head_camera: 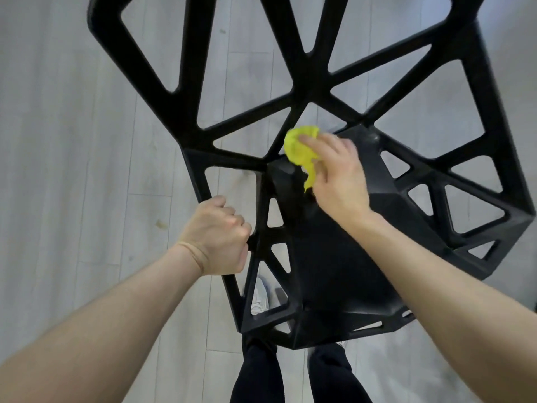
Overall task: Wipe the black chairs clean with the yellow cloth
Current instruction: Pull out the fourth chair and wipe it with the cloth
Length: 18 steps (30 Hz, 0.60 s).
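Nearest, at the bottom edge, stand the person's legs (302,373) in dark trousers, and a pale shoe (260,298) shows through a gap in the chair's near left side. Both bare forearms reach up from the bottom corners.

The left hand (216,238) is clenched around a bar on the left edge of the black chair (334,257), fingers wrapped over it. The seat lies between the two arms, a solid dark panel ringed by triangular openings.

A little farther and to the right, the right hand (338,175) grips the yellow cloth (300,149), bunched under its curled fingers with one finger lying along the top. The cloth touches the chair where the far end of the seat meets the backrest, and a tail of it hangs down toward the seat.

Farther still, the backrest spreads out toward the top edge as a web of black struts with wide angular gaps. Grey wood-plank floor (72,126) shows through them and on both sides.
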Each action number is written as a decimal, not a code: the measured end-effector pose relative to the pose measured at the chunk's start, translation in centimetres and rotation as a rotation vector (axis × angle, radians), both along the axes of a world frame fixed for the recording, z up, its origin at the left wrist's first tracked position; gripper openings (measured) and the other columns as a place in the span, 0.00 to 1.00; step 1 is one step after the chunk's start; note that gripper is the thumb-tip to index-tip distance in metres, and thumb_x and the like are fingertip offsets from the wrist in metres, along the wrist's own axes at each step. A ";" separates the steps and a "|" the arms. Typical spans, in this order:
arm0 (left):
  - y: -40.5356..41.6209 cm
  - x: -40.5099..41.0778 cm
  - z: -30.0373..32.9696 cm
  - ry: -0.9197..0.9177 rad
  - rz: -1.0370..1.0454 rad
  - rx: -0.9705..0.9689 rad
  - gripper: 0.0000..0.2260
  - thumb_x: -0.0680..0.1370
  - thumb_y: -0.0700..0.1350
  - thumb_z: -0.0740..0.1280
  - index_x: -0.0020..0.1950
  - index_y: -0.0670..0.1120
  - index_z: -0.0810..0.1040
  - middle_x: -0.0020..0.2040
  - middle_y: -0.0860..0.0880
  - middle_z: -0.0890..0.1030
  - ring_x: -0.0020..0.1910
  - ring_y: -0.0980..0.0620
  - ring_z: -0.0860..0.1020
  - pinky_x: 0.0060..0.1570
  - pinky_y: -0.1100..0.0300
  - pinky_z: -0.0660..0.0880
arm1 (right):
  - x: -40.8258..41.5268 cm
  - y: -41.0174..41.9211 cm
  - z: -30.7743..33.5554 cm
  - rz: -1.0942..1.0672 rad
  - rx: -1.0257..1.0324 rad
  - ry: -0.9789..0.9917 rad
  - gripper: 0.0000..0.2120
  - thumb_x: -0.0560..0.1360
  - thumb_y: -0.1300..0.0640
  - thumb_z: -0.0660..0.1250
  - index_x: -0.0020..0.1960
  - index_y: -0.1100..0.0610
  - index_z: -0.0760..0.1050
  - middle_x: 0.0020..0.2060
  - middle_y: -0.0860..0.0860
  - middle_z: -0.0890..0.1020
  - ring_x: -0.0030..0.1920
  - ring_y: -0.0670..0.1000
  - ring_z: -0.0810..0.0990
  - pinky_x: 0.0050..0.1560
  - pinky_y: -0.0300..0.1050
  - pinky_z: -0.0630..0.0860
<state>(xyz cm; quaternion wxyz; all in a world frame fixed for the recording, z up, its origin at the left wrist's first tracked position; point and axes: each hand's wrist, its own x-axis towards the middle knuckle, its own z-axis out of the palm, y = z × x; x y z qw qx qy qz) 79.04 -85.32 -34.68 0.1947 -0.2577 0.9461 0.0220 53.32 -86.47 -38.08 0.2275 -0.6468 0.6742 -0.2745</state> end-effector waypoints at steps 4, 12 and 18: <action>-0.1 -0.2 0.2 -0.009 0.013 0.014 0.12 0.69 0.47 0.56 0.26 0.49 0.69 0.23 0.51 0.69 0.24 0.48 0.64 0.38 0.55 0.58 | 1.7 -5.0 2.1 -0.408 -0.309 -0.063 0.26 0.81 0.67 0.63 0.78 0.54 0.73 0.70 0.55 0.75 0.67 0.55 0.73 0.70 0.43 0.70; 0.0 -0.2 -0.2 -0.060 0.026 0.017 0.10 0.68 0.47 0.58 0.26 0.48 0.69 0.23 0.50 0.71 0.23 0.45 0.69 0.38 0.54 0.60 | 3.8 2.7 -2.9 0.198 0.188 0.243 0.33 0.72 0.67 0.70 0.74 0.46 0.75 0.70 0.48 0.77 0.66 0.60 0.72 0.63 0.60 0.74; 0.1 -0.1 -0.5 -0.075 0.041 0.020 0.10 0.68 0.47 0.58 0.26 0.48 0.69 0.23 0.49 0.71 0.24 0.44 0.70 0.38 0.53 0.59 | -6.6 -2.1 -3.2 -0.175 0.204 0.592 0.30 0.73 0.65 0.67 0.72 0.45 0.74 0.69 0.51 0.76 0.66 0.64 0.72 0.61 0.62 0.73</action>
